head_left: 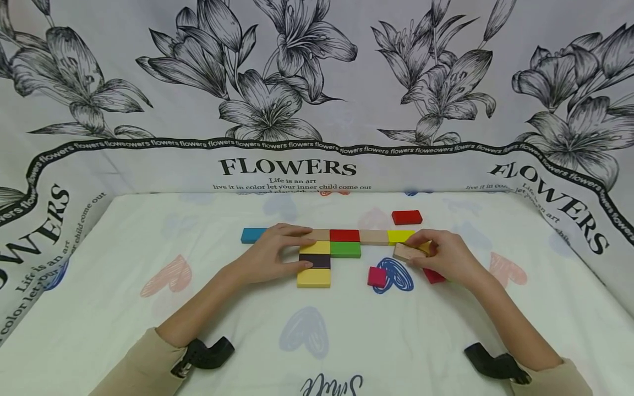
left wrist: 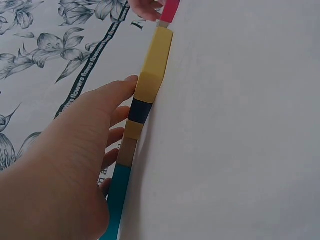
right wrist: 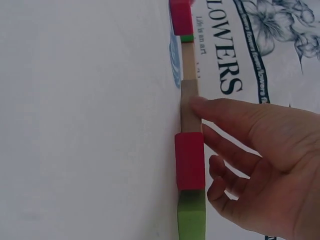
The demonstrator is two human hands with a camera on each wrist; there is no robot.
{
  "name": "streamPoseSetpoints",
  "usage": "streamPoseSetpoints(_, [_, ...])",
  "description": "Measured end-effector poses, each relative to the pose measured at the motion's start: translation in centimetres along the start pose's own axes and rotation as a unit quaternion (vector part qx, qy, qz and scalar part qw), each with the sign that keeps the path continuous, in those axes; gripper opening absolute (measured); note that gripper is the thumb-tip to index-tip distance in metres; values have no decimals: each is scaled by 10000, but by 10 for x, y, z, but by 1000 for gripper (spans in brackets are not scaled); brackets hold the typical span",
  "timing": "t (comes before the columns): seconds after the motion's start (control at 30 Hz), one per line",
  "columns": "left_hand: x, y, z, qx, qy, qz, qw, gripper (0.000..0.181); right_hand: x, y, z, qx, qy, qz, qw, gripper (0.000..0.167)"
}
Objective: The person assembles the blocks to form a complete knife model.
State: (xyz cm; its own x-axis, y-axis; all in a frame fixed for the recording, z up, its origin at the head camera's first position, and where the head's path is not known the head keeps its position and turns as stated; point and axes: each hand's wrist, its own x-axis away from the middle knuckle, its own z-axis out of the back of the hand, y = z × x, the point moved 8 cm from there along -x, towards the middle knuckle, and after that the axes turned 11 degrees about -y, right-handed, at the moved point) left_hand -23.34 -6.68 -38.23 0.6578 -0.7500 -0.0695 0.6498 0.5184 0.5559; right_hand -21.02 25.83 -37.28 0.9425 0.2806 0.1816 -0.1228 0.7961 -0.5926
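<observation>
Tan block: pinching it in right hand, centre-right, slanted lengthwise to lower right; resting left hand centre-left, fingers apart.

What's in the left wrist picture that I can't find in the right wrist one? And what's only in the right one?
Only the left wrist view shows the blue block, the dark block and the big yellow block, plus a close look at the left hand.

Only the right wrist view shows a light green block and the blue heart.

Both show the right hand, a red block and the flower-printed cloth.
</observation>
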Motion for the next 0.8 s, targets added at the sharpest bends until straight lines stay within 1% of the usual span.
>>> streamPoseSetpoints(0.17, [0, -1, -1, 4, -13, 35, 10000, 51, 1, -5, 0, -79, -46, 79, 9999, 34])
streamPoseSetpoints(0.33, [0, 0, 0, 22, -14, 30, 10000, 50, 1, -9, -2, -219, -223, 177, 9994, 34])
streamPoseSetpoints(0.53, [0, 0, 1, 33, -33, 47, 10000, 51, 1, -9, -6, -279, -449, 138, 9985, 37])
streamPoseSetpoints(0.67, [-1, 0, 0, 29, -32, 57, 10000, 50, 0, -10, -8, -247, -498, 84, 9984, 40])
streamPoseSetpoints(0.8, [-1, -1, 0, 10, -26, 56, 10000, 50, 0, -11, -9, -212, -490, 86, 9985, 39])
